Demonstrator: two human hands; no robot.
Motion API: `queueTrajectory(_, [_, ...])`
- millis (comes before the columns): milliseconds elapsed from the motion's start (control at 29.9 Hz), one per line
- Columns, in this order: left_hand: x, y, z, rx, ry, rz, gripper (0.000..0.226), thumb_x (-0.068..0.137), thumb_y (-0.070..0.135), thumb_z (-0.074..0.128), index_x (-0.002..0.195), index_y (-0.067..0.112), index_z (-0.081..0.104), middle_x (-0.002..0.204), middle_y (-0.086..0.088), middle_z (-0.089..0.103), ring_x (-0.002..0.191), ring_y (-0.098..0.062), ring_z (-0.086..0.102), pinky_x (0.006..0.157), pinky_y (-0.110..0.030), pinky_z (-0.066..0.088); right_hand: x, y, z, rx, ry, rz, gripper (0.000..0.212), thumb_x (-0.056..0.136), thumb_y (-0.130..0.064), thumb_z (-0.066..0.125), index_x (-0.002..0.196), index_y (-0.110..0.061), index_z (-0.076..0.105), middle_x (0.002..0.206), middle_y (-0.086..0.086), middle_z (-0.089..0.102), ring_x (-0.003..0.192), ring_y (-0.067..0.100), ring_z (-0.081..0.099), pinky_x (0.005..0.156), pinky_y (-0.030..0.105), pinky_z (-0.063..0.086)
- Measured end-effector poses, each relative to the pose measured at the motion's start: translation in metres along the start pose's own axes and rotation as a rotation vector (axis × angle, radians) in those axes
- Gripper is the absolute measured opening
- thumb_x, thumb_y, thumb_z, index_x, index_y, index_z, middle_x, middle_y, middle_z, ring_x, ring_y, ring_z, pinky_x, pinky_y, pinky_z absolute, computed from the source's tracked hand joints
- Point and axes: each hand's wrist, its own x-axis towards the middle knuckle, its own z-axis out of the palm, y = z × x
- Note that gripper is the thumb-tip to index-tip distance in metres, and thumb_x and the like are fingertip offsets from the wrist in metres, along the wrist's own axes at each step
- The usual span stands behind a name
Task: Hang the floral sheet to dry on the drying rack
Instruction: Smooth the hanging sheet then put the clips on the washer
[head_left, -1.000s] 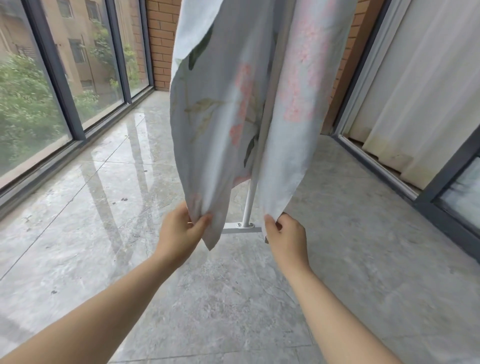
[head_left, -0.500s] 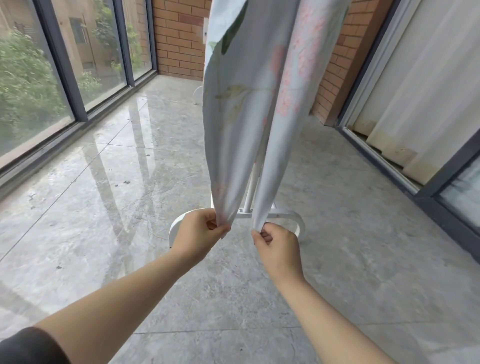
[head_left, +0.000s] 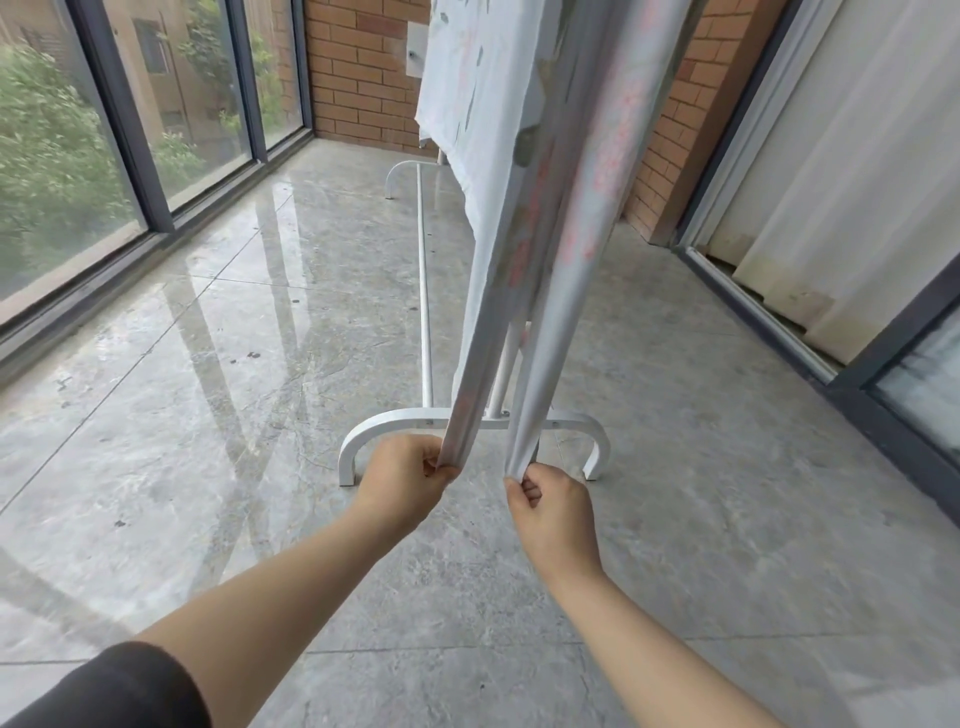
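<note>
The floral sheet (head_left: 524, 171), pale with pink flowers and green leaves, hangs down from above the frame on both sides of the white drying rack (head_left: 363, 436). Its two lower ends are drawn taut into narrow folds. My left hand (head_left: 402, 480) grips the left end just in front of the rack's arched foot. My right hand (head_left: 553, 506) grips the right end beside it. The rack's long floor bar (head_left: 424, 291) runs away toward the far foot. The rack's top bar is out of view.
Glossy grey marble floor (head_left: 208, 415) spreads all around. Tall dark-framed windows (head_left: 124, 130) line the left side. A brick wall (head_left: 358, 78) closes the far end. A sliding door with white curtain (head_left: 841, 171) runs along the right.
Both hands have pulled the sheet's lower corners down and closer together, so the cloth went from loose and wide to taut narrow strips. The view shifted, revealing the rack's foot and floor bar.
</note>
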Motion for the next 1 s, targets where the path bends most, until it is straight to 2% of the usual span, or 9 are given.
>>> queueTrajectory(100, [0.001,-0.003,-0.001,0.007,0.015,-0.02,0.02,0.081,0.011,0.064,0.062,0.009,0.059,0.061,-0.006,0.062,0.063,-0.023,0.059,0.059,-0.037,0.047,-0.007,0.001,0.002,-0.027,0.033,-0.064,0.032,0.09,-0.016,0.06,0.065,-0.018,0.04,0.068,-0.012,0.044,0.064,0.014,0.049,0.059,0.026,0.043])
queueTrajectory(167, [0.001,-0.004,-0.003,0.009,0.025,-0.024,0.02,0.082,0.011,0.064,0.063,0.009,0.06,0.062,-0.006,0.064,0.065,-0.024,0.061,0.061,-0.039,0.049,-0.007,0.002,0.004,-0.004,0.039,-0.06,0.022,0.092,-0.018,0.057,0.073,-0.013,0.048,0.075,-0.01,0.05,0.072,0.015,0.055,0.066,0.031,0.051])
queueTrajectory(234, [0.0,-0.006,-0.005,0.011,0.03,-0.027,0.019,0.082,0.011,0.065,0.063,0.01,0.061,0.063,-0.003,0.065,0.067,-0.02,0.062,0.063,-0.038,0.049,-0.005,0.001,0.004,-0.01,0.02,-0.055,0.02,0.094,-0.019,0.055,0.075,-0.011,0.05,0.078,-0.005,0.055,0.075,0.016,0.058,0.066,0.035,0.052])
queueTrajectory(301, [-0.001,-0.007,-0.005,0.002,0.033,-0.026,0.018,0.081,0.012,0.065,0.063,0.013,0.062,0.062,0.001,0.065,0.067,-0.016,0.062,0.065,-0.036,0.05,-0.006,-0.002,0.002,-0.058,-0.005,-0.087,0.025,0.095,-0.019,0.052,0.072,-0.016,0.045,0.074,-0.005,0.052,0.068,0.016,0.056,0.06,0.033,0.047])
queueTrajectory(368, [-0.003,-0.005,-0.003,-0.009,0.026,-0.022,0.018,0.081,0.013,0.065,0.063,0.014,0.063,0.062,0.002,0.065,0.067,-0.014,0.062,0.066,-0.035,0.05,-0.008,-0.005,0.001,-0.121,-0.022,-0.139,0.029,0.095,-0.018,0.051,0.068,-0.018,0.04,0.068,-0.007,0.045,0.059,0.015,0.047,0.054,0.027,0.035])
queueTrajectory(468, [-0.008,0.001,0.003,-0.021,-0.006,0.0,0.019,0.08,0.013,0.064,0.062,0.013,0.062,0.061,0.0,0.065,0.065,-0.015,0.062,0.065,-0.035,0.05,-0.009,-0.005,0.0,-0.146,-0.053,-0.156,0.03,0.095,-0.017,0.051,0.068,-0.018,0.038,0.065,-0.009,0.04,0.056,0.014,0.041,0.051,0.023,0.026])
queueTrajectory(635, [-0.012,0.003,0.01,-0.011,0.003,0.023,0.02,0.081,0.015,0.064,0.062,0.01,0.061,0.062,-0.004,0.064,0.066,-0.02,0.061,0.063,-0.035,0.049,-0.014,-0.006,0.001,-0.157,-0.097,-0.141,0.028,0.096,-0.017,0.048,0.07,-0.016,0.038,0.064,-0.01,0.036,0.054,0.009,0.037,0.05,0.016,0.023])
queueTrajectory(768, [-0.016,0.001,0.013,0.005,-0.016,0.02,0.02,0.081,0.015,0.065,0.061,0.011,0.061,0.061,-0.002,0.064,0.063,-0.018,0.061,0.062,-0.035,0.049,-0.012,0.004,-0.002,-0.216,-0.151,-0.077,0.029,0.097,-0.021,0.046,0.07,-0.013,0.04,0.067,-0.008,0.039,0.06,0.013,0.039,0.056,0.026,0.027])
queueTrajectory(1002, [-0.016,0.0,0.013,0.062,-0.042,0.032,0.022,0.081,0.016,0.064,0.06,0.011,0.06,0.059,-0.004,0.062,0.06,-0.02,0.061,0.061,-0.04,0.05,-0.018,-0.007,0.006,-0.211,-0.205,-0.1,0.03,0.097,-0.022,0.045,0.069,-0.013,0.041,0.066,-0.009,0.038,0.06,0.014,0.041,0.056,0.025,0.028])
